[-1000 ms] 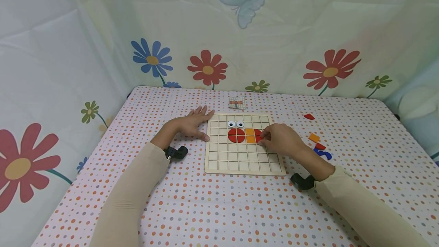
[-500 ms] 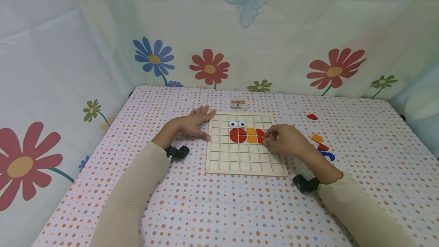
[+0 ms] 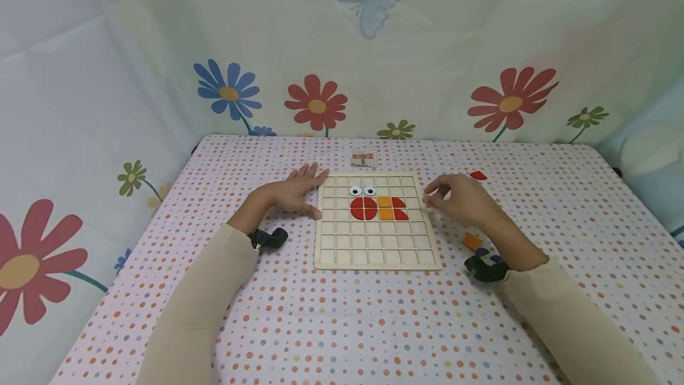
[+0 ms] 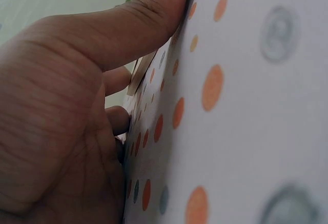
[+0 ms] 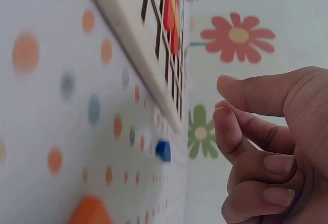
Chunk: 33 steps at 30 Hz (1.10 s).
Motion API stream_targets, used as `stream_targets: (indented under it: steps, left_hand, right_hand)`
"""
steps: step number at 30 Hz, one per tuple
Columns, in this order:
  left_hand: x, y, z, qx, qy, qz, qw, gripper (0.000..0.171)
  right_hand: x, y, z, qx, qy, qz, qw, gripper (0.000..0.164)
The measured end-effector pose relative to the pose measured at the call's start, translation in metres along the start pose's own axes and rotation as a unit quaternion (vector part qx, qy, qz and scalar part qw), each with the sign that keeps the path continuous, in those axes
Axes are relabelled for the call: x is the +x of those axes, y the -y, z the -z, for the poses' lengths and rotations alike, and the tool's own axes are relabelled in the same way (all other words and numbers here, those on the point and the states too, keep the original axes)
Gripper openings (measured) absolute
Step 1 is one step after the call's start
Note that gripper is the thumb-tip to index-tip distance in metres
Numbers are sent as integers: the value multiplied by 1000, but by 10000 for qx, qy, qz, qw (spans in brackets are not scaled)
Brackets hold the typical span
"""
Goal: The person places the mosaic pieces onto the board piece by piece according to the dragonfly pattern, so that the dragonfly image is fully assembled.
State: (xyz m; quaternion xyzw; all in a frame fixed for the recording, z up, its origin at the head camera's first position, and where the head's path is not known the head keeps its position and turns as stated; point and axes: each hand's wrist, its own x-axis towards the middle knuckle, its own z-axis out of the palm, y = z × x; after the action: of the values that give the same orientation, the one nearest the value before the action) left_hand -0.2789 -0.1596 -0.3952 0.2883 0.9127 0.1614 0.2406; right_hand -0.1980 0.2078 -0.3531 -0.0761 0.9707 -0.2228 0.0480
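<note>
A pale wooden grid board [image 3: 352,242] lies on the table. On it sit two white eye pieces [image 3: 355,191], a red circle made of several quarter pieces [image 3: 364,208], two orange squares [image 3: 385,214] and, to their right, two red quarter pieces [image 3: 399,214]. My left hand [image 3: 295,193] rests with spread fingers at the board's left edge, its thumb and fingertips touching the rim. My right hand [image 3: 461,198] hovers just past the board's right edge. Its fingers are loosely bent; in the right wrist view, nothing shows between thumb [image 5: 256,93] and index finger.
A small picture card [image 3: 364,157] stands behind the board. Right of the board lie a red piece [image 3: 478,175], an orange piece [image 3: 472,241] and blue pieces [image 3: 482,252], partly covered by my right wrist. A flowered curtain [image 3: 256,46] hangs behind the dotted tablecloth [image 3: 331,325].
My right hand has let go of the red quarter piece on the board and moved right, off the board. Orange and blue pieces now show beside the wrist. My left hand stays at the board's edge.
</note>
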Motion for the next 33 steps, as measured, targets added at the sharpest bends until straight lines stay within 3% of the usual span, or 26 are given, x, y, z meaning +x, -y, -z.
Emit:
stream_targets:
  steps: [4, 16, 25, 27, 30, 33]
  left_hand:
    - [-2, -1, 0, -19, -1, -5, 10000, 108]
    - [-3, -2, 0, 0, -24, -57, 10000, 107]
    - [-1, 0, -3, -11, -51, -96, 9999, 107]
    - [-1, 0, -3, -15, -44, -88, 10000, 107]
    - [-2, -1, -2, -23, -56, -81, 9999, 107]
    - [-3, -2, -1, -54, -72, -80, 9999, 107]
  right_hand:
    - [4, -10, 1, -67, 25, -271, 9996, 28]
    - [8, -36, 13, 106, 190, -491, 9986, 36]
    - [11, -78, 20, 209, -725, -1018, 9919, 45]
    - [11, -87, 23, 233, -750, -1071, 9911, 48]
    - [10, -96, 32, 202, -447, -1080, 9929, 49]
    - [5, -101, 44, 56, 258, -1014, 9945, 50]
